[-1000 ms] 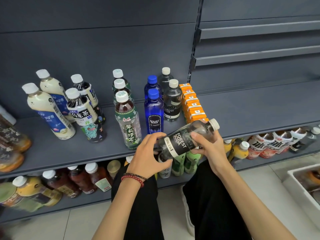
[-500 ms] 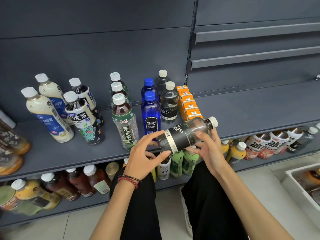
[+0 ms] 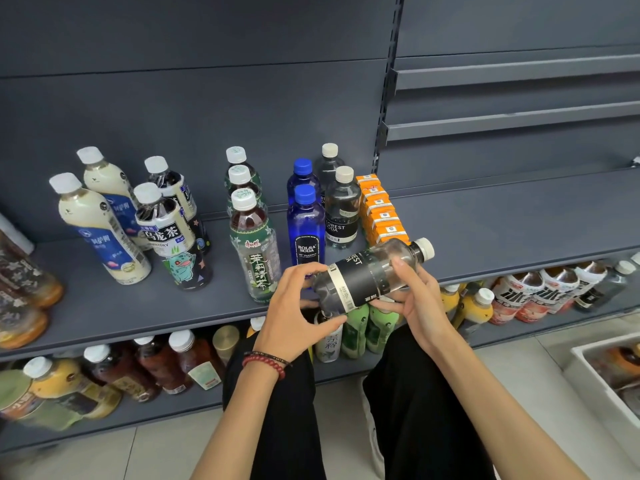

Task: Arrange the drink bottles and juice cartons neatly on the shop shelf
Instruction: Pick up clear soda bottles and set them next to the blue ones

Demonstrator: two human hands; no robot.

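Partly cropped at right: white bin (image 3: 597,377), contents blurred. Gripped by left hand (image 3: 294,306) and right hand (image 3: 417,301), black-labelled soda bottle (image 3: 367,275) lies tilted, cap rightward, at shelf (image 3: 485,230) front edge; liquid inside looks clear.

The dark grey shelf (image 3: 502,223) carries a row of orange juice cartons (image 3: 379,211) running front to back. Just beside the cartons, on their left, stand two clear Forest Soda bottles (image 3: 341,211), one behind the other. Next left are two blue Bolsa Soda bottles (image 3: 305,225), then three green-label tea bottles (image 3: 254,244) in a file. Well left of the cartons stand two oolong tea bottles (image 3: 166,230) and two pale milk tea bottles (image 3: 97,220), all upright. Farthest from the cartons sit blurred amber bottles (image 3: 24,292).
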